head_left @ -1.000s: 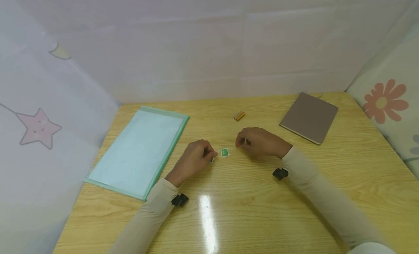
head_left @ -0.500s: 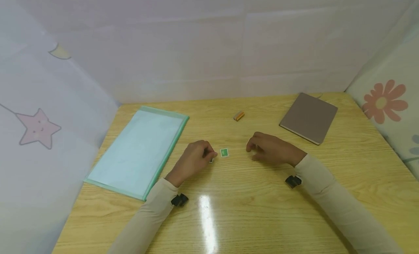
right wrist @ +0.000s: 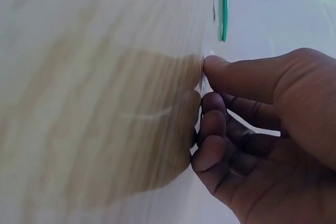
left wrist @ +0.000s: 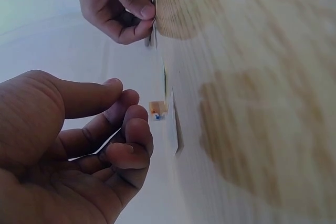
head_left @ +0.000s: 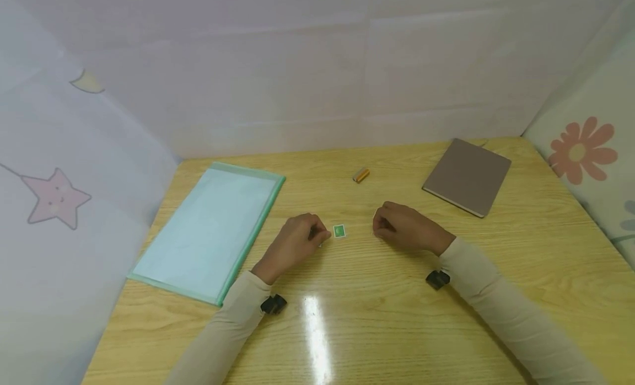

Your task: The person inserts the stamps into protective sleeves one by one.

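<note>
A small green stamp [head_left: 339, 231] with a white border lies flat on the wooden table between the two hands. My left hand [head_left: 297, 239] hovers just left of it with fingers loosely curled and thumb close to the index finger, holding nothing. Under those fingertips another small thin stamp [left wrist: 176, 124] shows edge-on in the left wrist view, mostly hidden in the head view. To the right, my right hand [head_left: 404, 226] is down at the table top. Its thumb [right wrist: 216, 72] and fingertips pinch a thin pale-edged piece like a stamp, largely covered by the fingers.
A clear folder with a green edge [head_left: 253, 239] lies left of the left hand. Small orange batteries [head_left: 361, 175] sit behind the hands. At the back right is a brown notebook [head_left: 467, 177]. Printed cloth walls [head_left: 317, 87] border the table.
My right hand has moved away to the right from beside the green stamp, its fingers loosening and then closing together at the table. The left hand has stayed nearly still.
</note>
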### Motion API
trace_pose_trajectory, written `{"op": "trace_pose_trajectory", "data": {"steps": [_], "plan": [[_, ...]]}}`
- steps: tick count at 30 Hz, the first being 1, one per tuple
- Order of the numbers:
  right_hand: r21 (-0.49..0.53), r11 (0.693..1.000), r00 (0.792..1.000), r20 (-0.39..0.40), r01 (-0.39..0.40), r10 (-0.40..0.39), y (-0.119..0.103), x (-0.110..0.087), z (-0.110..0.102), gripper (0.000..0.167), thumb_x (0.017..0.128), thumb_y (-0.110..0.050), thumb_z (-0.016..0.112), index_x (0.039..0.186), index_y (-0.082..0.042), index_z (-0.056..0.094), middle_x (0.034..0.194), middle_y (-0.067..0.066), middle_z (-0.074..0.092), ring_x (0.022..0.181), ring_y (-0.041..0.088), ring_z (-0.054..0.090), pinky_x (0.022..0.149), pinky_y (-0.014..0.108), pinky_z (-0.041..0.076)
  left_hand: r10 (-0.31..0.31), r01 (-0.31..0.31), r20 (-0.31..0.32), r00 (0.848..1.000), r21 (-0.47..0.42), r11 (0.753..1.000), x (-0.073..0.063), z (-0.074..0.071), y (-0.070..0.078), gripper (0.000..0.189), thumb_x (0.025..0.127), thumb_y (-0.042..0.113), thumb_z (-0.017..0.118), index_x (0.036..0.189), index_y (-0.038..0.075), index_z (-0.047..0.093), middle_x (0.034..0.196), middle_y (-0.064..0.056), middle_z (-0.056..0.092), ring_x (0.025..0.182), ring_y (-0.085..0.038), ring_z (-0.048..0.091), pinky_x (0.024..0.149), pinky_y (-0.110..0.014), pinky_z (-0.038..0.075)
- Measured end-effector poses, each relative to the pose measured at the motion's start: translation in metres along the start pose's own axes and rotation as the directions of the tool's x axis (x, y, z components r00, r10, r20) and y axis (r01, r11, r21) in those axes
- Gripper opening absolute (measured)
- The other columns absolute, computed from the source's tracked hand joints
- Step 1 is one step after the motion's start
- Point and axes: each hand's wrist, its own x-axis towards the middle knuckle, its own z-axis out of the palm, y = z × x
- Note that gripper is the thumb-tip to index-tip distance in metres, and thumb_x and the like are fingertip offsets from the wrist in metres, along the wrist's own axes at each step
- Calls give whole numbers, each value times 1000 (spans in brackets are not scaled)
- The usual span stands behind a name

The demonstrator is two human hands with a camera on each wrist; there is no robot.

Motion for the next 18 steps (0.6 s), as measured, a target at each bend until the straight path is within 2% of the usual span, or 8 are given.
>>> {"op": "trace_pose_trajectory", "data": {"steps": [6, 13, 18], "plan": [[31, 999, 1000, -14, -15, 15, -1, 2, 2, 7, 101, -13, 62, 95, -15, 65, 89, -3, 57, 76, 13, 52, 67, 32, 48, 1, -1, 12, 1000, 0, 1000, 0, 1, 2, 10, 100, 25, 67, 95, 17, 71, 86, 8, 61, 73, -8, 56, 65, -29, 50], [207, 977, 995, -69, -55, 70, -11, 3, 4, 5, 102, -22, 63, 101, -17, 64, 91, -5, 64, 80, 12, 59, 71, 33, 51, 6, -6, 3, 1000, -9, 1000, 3, 2, 6, 14, 100, 30, 66, 100, 18, 73, 91, 10, 62, 75, -8, 56, 66, -28, 50], [292, 955, 993, -94, -45, 76, -28, 4, 7, 6, 102, -24, 63, 103, -18, 64, 94, -5, 65, 82, 14, 61, 72, 33, 52, 61, -61, -6, 998, -33, 998, 4, 4, 7, 16, 99, 31, 67, 103, 17, 73, 93, 10, 63, 73, -7, 56, 62, -27, 51]]}}
